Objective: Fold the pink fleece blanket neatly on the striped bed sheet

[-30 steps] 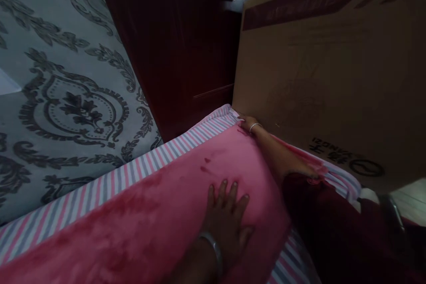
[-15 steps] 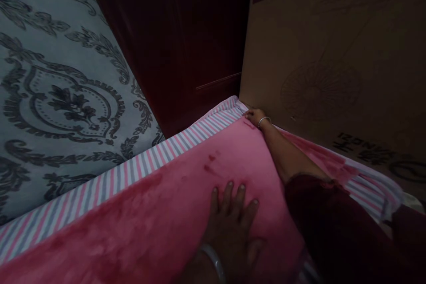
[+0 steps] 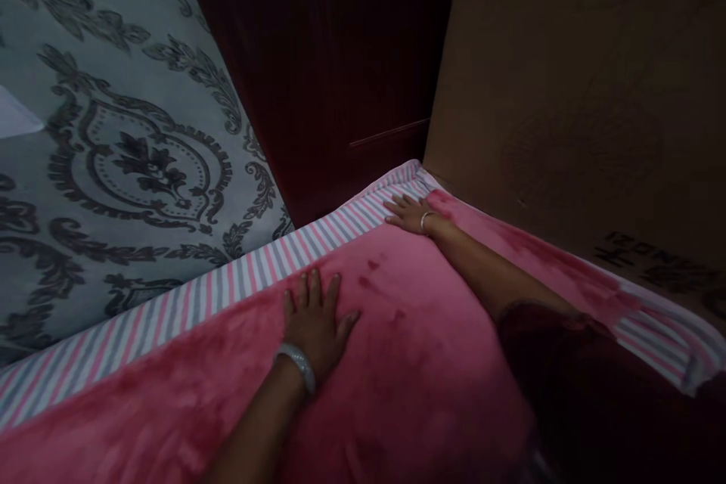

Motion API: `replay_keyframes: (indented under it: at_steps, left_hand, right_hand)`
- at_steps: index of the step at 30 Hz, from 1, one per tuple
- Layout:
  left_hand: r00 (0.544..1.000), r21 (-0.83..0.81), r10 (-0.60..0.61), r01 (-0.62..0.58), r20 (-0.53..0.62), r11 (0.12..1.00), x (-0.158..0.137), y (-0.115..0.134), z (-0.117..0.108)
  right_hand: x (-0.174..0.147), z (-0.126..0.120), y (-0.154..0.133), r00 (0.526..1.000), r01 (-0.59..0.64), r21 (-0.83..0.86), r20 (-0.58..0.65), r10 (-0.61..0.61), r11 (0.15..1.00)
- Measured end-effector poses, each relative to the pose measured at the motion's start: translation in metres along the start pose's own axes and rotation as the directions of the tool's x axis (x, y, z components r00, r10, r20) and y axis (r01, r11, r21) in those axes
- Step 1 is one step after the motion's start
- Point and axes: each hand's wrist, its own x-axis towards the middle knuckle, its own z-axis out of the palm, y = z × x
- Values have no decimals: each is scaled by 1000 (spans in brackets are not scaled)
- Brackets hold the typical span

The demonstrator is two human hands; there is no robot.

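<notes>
A pink plush blanket [image 3: 420,333] is spread out below me, bordered by a striped pink, grey and white band [image 3: 187,306] along its far and left side. My left hand [image 3: 314,325], with a silver bangle at the wrist, lies flat on the plush with its fingers spread, just short of the striped band. Farther off, near the corner, my right hand [image 3: 411,215] rests palm down with fingers apart, its fingertips at the striped band. A thin bracelet circles that wrist. Neither hand grips the fabric.
A large brown cardboard box [image 3: 544,91] stands along the right side, close against the bedding. Behind the corner rises a dark red wooden panel [image 3: 340,53]. Patterned grey wallpaper [image 3: 147,159] covers the left, with a white object [image 3: 17,115] at its edge.
My left hand has moved forward and left over the blanket. My right hand has let go of the blanket's corner, come slightly left and flattened out. The view has shifted a little.
</notes>
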Motion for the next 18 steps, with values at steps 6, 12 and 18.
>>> replay_keyframes:
  at_steps: [6, 12, 18]
  left_hand:
    - [996, -14, -10, 11, 85, 1000, -1, 2, 4]
    - [996, -27, -26, 28, 80, 999, 0, 4, 5]
    - [991, -39, -33, 38, 128, 999, 1, 6, 2]
  right_hand:
    - [-7, 4, 52, 972, -229, 6, -50, 229, 974]
    - [-7, -1, 76, 952, -257, 28, -162, 259, 966]
    - [-4, -2, 74, 984, -172, -31, -55, 170, 985]
